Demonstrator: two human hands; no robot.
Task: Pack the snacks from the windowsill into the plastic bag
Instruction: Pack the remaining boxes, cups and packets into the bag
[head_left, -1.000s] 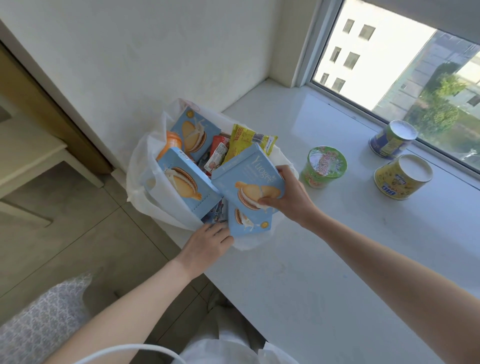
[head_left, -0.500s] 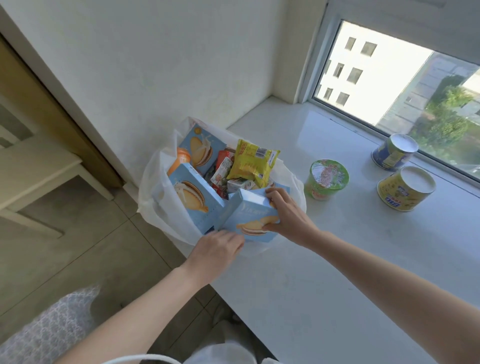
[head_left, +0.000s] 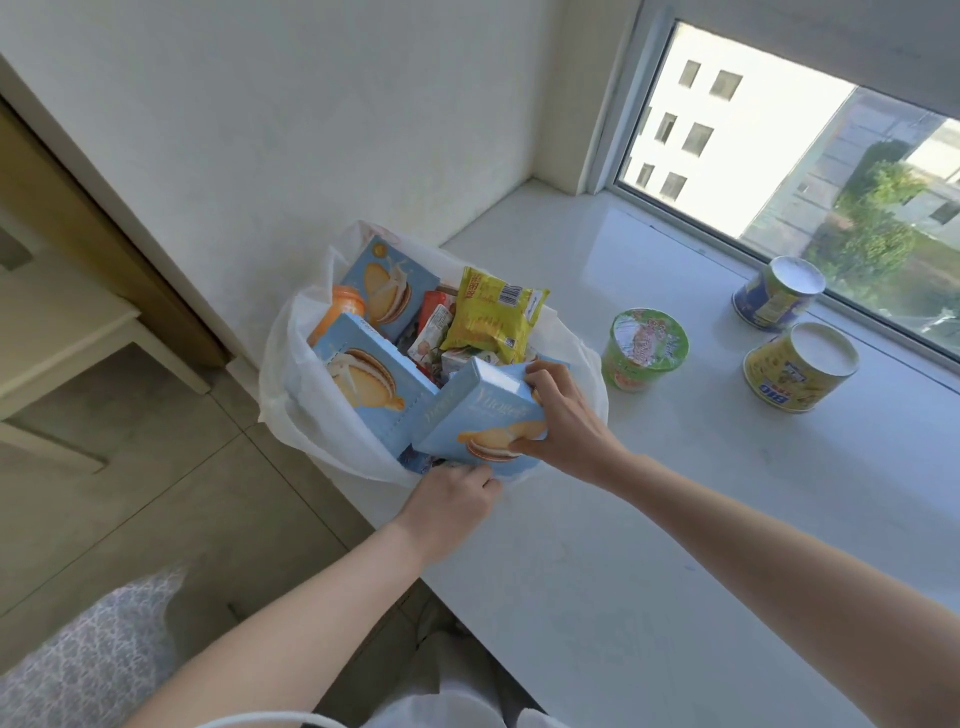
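Note:
A white plastic bag (head_left: 296, 410) sits at the windowsill's left end, full of snacks. Inside are two light blue biscuit boxes (head_left: 363, 379), a yellow packet (head_left: 491, 314), an orange-lidded cup (head_left: 340, 312) and small wrapped sweets. My right hand (head_left: 563, 421) grips another light blue biscuit box (head_left: 478, 415), tilted, at the bag's near right side. My left hand (head_left: 452, 499) pinches the bag's near rim just below that box. On the sill stand a green cup (head_left: 647, 348), a yellow can (head_left: 797, 366) and a blue-yellow can (head_left: 776, 293).
The white windowsill (head_left: 649, 519) runs to the right beneath the window (head_left: 805, 156). A white wall (head_left: 311, 130) stands behind the bag. Left of the sill are a grey tiled floor (head_left: 156, 493) and a pale table (head_left: 62, 332).
My right hand has lowered the blue box from above the bag down into its near side and tilted it flatter. My left hand stays at the bag's rim.

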